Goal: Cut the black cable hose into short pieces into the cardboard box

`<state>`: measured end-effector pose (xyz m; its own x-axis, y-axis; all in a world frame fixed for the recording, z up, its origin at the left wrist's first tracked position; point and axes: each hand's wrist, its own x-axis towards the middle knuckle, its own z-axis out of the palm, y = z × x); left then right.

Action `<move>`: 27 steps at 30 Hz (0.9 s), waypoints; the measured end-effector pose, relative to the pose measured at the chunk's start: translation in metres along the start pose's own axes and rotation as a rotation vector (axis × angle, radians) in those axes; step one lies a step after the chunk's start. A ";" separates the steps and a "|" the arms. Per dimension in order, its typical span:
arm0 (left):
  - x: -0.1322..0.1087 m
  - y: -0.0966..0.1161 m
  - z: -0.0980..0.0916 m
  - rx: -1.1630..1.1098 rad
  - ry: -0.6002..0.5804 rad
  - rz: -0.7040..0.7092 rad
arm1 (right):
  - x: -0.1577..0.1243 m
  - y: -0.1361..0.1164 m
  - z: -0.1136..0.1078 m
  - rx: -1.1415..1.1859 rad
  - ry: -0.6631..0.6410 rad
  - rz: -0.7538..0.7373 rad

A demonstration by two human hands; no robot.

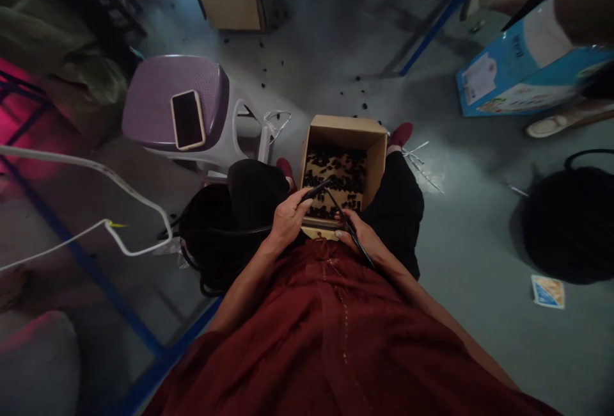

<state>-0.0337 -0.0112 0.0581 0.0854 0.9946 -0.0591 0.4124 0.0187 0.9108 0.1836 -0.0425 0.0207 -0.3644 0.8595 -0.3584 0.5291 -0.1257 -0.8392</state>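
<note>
My left hand (287,216) is closed around a black cable (316,190), whose end points over an open cardboard box (348,123). Behind that hand the cable runs left to a dark coil (206,256) beside my leg. My right hand (359,232) is closed on a long, thin black piece (352,235); its upper tip meets or nearly meets the cable end, and its kind is not clear. Many short black pieces (336,163) lie in the box between my feet.
A phone (188,120) lies on a purple stool (153,93) at left. Another cardboard box (230,6) stands ahead, with black bits scattered on the floor. At right are a blue carton (518,64), another person's foot (551,125) and a black coil (570,224). Blue frame bars (110,301) cross the left.
</note>
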 end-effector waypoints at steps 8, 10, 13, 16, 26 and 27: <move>-0.007 0.003 0.006 0.018 -0.033 -0.004 | -0.002 -0.012 -0.001 -0.013 0.012 0.011; -0.009 0.001 0.008 0.027 -0.034 -0.003 | -0.002 -0.014 -0.001 -0.016 0.017 0.012; -0.011 -0.001 0.012 0.046 -0.048 -0.001 | -0.001 -0.015 -0.002 -0.005 0.020 0.023; -0.012 -0.002 0.016 0.067 -0.082 0.005 | -0.001 -0.014 -0.002 0.024 0.028 0.033; -0.014 -0.002 0.018 0.072 -0.087 0.032 | 0.001 -0.012 -0.002 -0.022 0.048 0.020; -0.015 -0.002 0.018 0.071 -0.084 0.034 | 0.001 -0.012 -0.001 -0.020 0.048 0.020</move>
<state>-0.0190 -0.0275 0.0494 0.1749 0.9824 -0.0650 0.4709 -0.0255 0.8818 0.1783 -0.0396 0.0306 -0.3167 0.8797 -0.3547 0.5514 -0.1335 -0.8235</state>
